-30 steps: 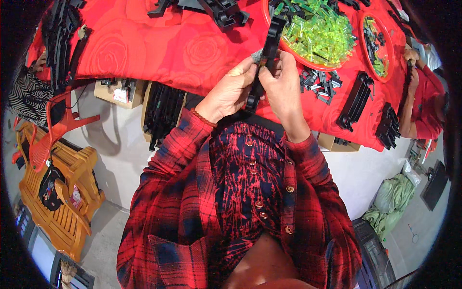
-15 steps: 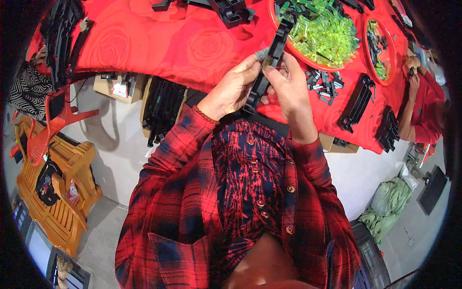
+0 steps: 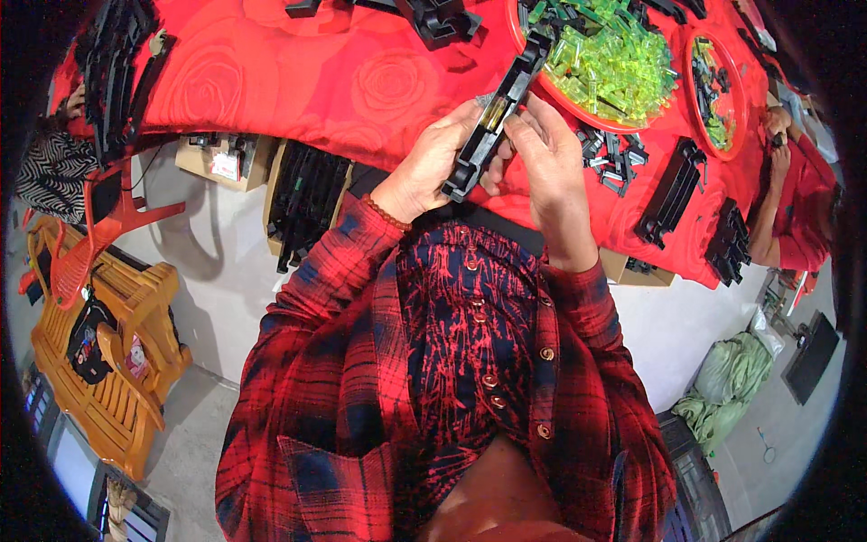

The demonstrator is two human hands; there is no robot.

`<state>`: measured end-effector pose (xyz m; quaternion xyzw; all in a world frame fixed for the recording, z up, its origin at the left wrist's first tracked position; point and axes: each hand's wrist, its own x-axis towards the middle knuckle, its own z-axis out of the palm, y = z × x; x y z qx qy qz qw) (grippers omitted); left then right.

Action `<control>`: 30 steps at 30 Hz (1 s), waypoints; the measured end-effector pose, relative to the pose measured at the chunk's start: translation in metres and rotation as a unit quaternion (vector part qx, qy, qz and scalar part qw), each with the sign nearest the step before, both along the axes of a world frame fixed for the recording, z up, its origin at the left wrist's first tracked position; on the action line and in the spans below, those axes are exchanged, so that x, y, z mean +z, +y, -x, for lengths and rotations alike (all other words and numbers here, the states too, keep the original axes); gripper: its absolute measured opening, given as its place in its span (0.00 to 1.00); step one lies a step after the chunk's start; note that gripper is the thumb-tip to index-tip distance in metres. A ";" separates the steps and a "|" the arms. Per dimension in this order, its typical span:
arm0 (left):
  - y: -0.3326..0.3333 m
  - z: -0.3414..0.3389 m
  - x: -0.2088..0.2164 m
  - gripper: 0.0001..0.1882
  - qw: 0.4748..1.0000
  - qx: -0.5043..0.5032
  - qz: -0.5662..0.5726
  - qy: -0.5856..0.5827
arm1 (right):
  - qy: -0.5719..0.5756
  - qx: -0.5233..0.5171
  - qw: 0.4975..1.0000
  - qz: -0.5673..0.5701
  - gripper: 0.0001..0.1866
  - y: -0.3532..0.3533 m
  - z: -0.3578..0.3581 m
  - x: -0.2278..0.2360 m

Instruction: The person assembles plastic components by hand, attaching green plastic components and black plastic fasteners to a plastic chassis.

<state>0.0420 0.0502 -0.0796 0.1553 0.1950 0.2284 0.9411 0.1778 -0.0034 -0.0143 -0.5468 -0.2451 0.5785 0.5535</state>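
A long black plastic strip part (image 3: 471, 160) slants between my two hands at the table's near edge, its far end over the rim of a red tray. My left hand (image 3: 431, 164) grips it from the left; something grey shows at the fingertips. In the middle of the strip sits a small yellowish clear piece (image 3: 494, 112). Held against the right side of the strip is my right hand (image 3: 553, 154), its thumb and fingers closed by the yellowish piece. Its fingertips are partly hidden.
The red round tray (image 3: 591, 120) holds many yellow-green clear pieces. A smaller red tray (image 3: 740, 113), loose small black parts (image 3: 614, 163) and a black strip assembly (image 3: 670, 194) lie rightward. Another person's hands (image 3: 777, 135) are at far right. Boxes (image 3: 302, 194) of black parts stand below.
The strip has turned in my hands and shifted slightly toward the lower left, now showing the yellowish piece in its middle. My right thumb has moved off the strip's face to its side.
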 end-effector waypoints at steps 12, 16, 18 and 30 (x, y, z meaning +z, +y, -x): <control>-0.013 -0.009 0.012 0.21 0.993 0.018 -0.074 0.091 | -0.093 -0.044 0.991 0.090 0.16 0.004 0.003 -0.006; -0.017 -0.007 0.012 0.20 0.990 0.025 -0.095 0.104 | -0.134 -0.077 0.982 0.105 0.14 0.006 0.011 -0.008; -0.020 -0.010 0.012 0.19 0.985 0.036 -0.109 0.126 | -0.130 -0.073 0.983 0.105 0.13 0.005 0.009 -0.011; -0.031 -0.023 0.017 0.18 0.929 0.072 -0.243 0.271 | -0.282 -0.023 0.957 0.056 0.10 -0.004 -0.014 -0.046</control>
